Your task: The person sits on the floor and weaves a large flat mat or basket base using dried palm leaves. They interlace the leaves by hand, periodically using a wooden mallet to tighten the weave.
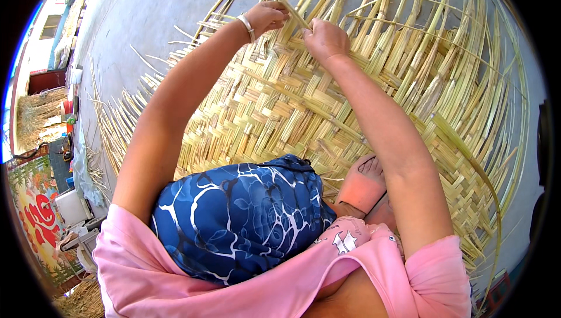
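A large woven reed mat (251, 119), pale yellow-green, lies on the floor with loose strip ends fanning out at its far and right sides. Over its far edge, my left hand (267, 16) is closed on a reed strip (295, 14), a bangle around that wrist. The strip slants down to my right hand (327, 38), whose fingers pinch its lower end close to the weave. Beyond my left hand the strip's upper part looks blurred. My sandalled foot (361, 186) rests on the mat between my arms.
Grey floor (131, 26) surrounds the mat. Long loose strips (497, 195) curve along its right side. At the far left are straw bundles (38, 116), a plastic sheet (86, 172), a white box (73, 207) and a flowered red-and-yellow panel (41, 218).
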The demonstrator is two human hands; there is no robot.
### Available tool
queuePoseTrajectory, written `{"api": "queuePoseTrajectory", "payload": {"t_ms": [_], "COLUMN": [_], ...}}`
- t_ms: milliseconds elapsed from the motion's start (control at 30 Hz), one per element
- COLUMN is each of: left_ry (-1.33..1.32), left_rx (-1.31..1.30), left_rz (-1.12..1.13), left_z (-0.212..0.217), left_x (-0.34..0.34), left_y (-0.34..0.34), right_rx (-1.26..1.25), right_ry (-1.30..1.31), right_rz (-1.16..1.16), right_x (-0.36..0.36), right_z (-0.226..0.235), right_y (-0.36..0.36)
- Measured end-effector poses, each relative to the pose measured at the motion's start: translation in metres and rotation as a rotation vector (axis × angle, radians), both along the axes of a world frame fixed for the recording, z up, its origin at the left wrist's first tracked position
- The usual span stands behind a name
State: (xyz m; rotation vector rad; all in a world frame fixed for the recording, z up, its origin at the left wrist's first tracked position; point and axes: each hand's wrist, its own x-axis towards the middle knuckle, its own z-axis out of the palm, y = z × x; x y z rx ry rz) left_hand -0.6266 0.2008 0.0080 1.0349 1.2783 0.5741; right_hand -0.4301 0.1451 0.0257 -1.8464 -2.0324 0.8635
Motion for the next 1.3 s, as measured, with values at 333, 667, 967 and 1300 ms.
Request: {"api": "queuePoseTrajectory", "payload": {"t_ms": [333,667,967,1300], "left_ry": [1.011,0.831,0.535,-0.038], "left_rx": [0.557,0.035,-0.088,-0.171], "left_rz": [-0.341,-0.321,-0.213,-0.135], "left_z": [-0.007,-0.012,-0.017,-0.008], "left_x": [0.029,0.034,0.031,0.024], "left_y": [0.047,0.037,0.024,0.005], "right_rx": [0.048,-0.013,0.052,-0.036], "right_ry": [0.132,0.198,0.262,0.244], "right_rz": [-0.092,-0.022,-0.148,-0.178], "right_x": [0.007,0.014,0.012,0.008], "right_z": [-0.015,-0.008,-0.008,-0.020], "right_y": [0.006,0.007,0.001,0.010]}}
